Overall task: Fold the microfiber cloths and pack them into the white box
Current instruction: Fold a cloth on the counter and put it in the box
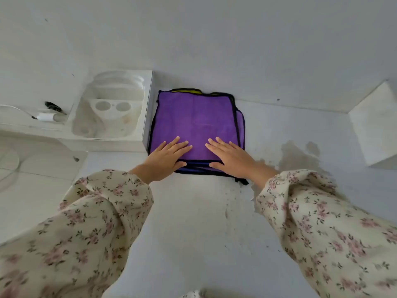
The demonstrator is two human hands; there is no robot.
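A stack of folded purple microfiber cloths (195, 117) with dark edging lies on the white surface against the wall. A yellow cloth (185, 90) peeks out at the stack's far edge. My left hand (166, 157) rests flat on the near left part of the top cloth, fingers straight. My right hand (231, 155) lies flat on the near right part, fingers spread. The white box (147, 117) stands directly left of the stack, open on top, with a moulded white insert inside.
A white charger and cable (46, 116) lie on a ledge left of the box. A white block (376, 123) stands at the right. A damp stain (298, 155) marks the surface right of the stack. A round glass plate (6, 166) sits far left.
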